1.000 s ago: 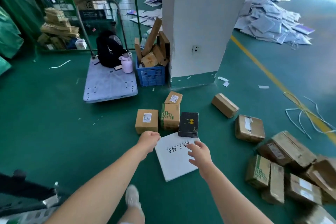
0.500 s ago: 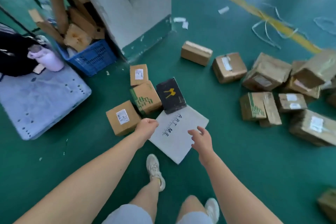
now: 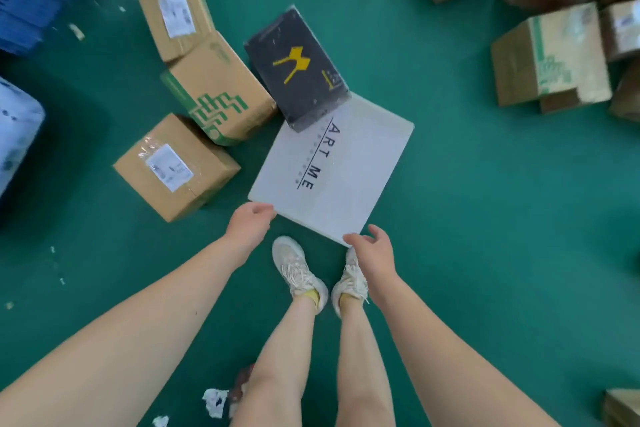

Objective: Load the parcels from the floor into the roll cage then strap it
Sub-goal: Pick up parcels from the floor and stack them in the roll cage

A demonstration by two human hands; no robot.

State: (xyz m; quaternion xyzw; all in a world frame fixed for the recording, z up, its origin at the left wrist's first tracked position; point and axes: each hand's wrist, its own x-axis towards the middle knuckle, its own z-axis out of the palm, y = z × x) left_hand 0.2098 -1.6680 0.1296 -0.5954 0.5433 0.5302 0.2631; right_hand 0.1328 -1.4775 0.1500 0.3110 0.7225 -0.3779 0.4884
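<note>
Five parcels sit in the centre-left cluster, all on the green floor (image 3: 485, 218): three brown cartons (image 3: 176, 166), a black box (image 3: 298, 69) and a flat white box (image 3: 346, 166) lettered ART ME. The black box overlaps the white box's far corner. More parcels, the heaped cartons (image 3: 550, 55), fill the upper right of the frame. No roll cage in view.

Left hand (image 3: 250, 225): at the white box's near-left corner, fingers curled against the edge; grip or mere touch, cannot tell. Right hand (image 3: 374, 251): just at the near-right corner, fingers loosely spread, holding nothing. The white box lies flat, not lifted.

Judgement: loading looks early. Every parcel visible is yet to be moved, and strapping comes after that. The black box may slide off when the white box is lifted.
</note>
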